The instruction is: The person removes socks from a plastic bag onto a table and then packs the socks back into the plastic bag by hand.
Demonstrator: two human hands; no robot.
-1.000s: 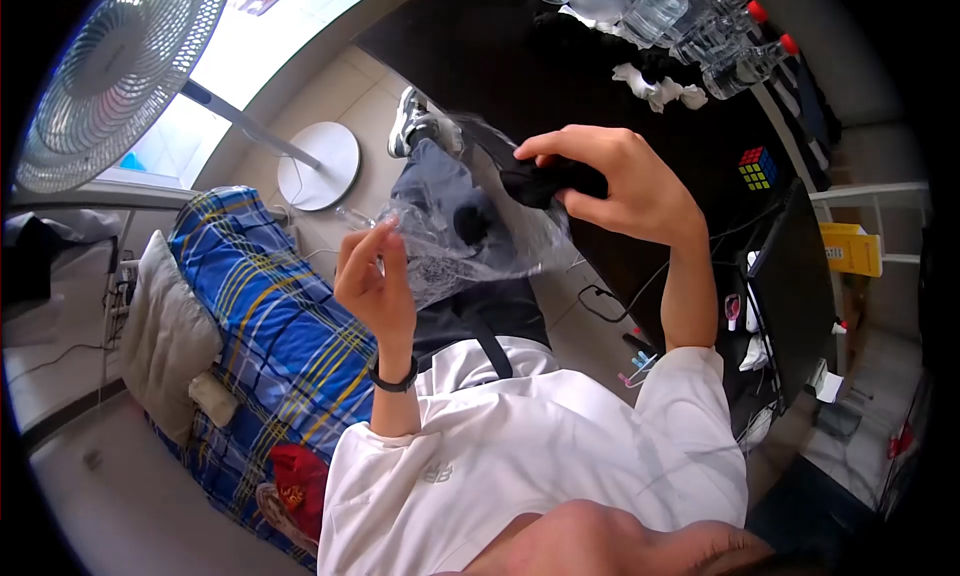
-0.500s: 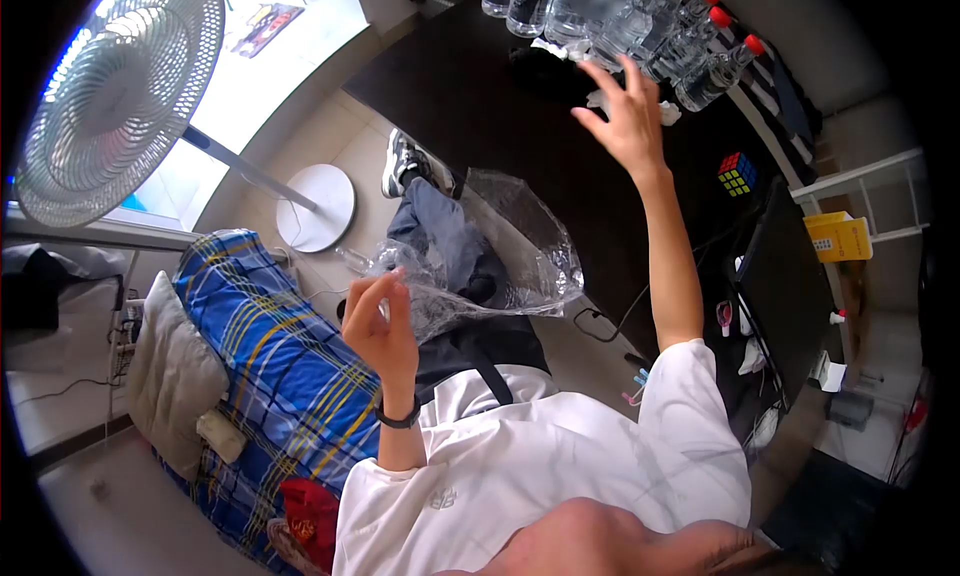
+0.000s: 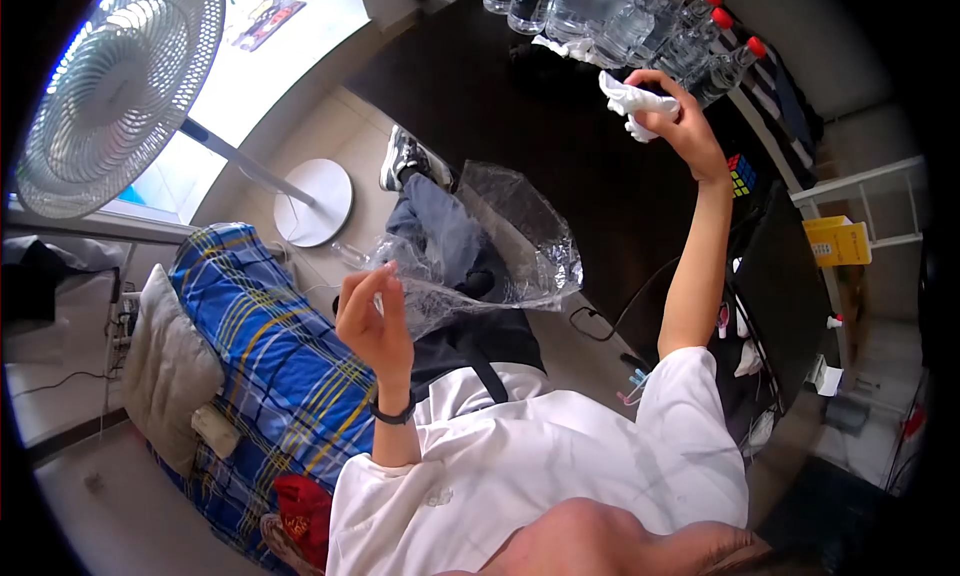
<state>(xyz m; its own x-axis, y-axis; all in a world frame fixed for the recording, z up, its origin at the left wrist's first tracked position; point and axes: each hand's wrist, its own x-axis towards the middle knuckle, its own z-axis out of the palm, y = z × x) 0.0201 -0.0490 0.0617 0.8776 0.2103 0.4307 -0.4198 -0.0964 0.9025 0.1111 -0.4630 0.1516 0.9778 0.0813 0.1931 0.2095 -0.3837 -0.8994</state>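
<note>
My left hand point(image 3: 376, 321) is pinched closed on the edge of a clear plastic bag point(image 3: 525, 241), which hangs open over my lap and legs. Crumpled white tissue point(image 3: 637, 101) is gripped in my right hand point(image 3: 692, 141), raised over the dark table point(image 3: 430, 71). Just beyond that hand, several clear water bottles point(image 3: 630, 26), some with red caps showing, stand along the table's far side. Another white crumpled tissue point(image 3: 572, 49) lies at the foot of the bottles.
A Rubik's cube point(image 3: 740, 175) sits on the table beside my right wrist, partly hidden by it. Nearby is a dark monitor point(image 3: 795, 286). To the left are a standing fan point(image 3: 125, 96) and a blue plaid-covered bed point(image 3: 275, 356). A yellow box point(image 3: 838, 241) is at the right.
My right hand has closed on the white tissue from the table, lifted it and drawn back to the right. My left hand still holds the bag, nearly unmoved.
</note>
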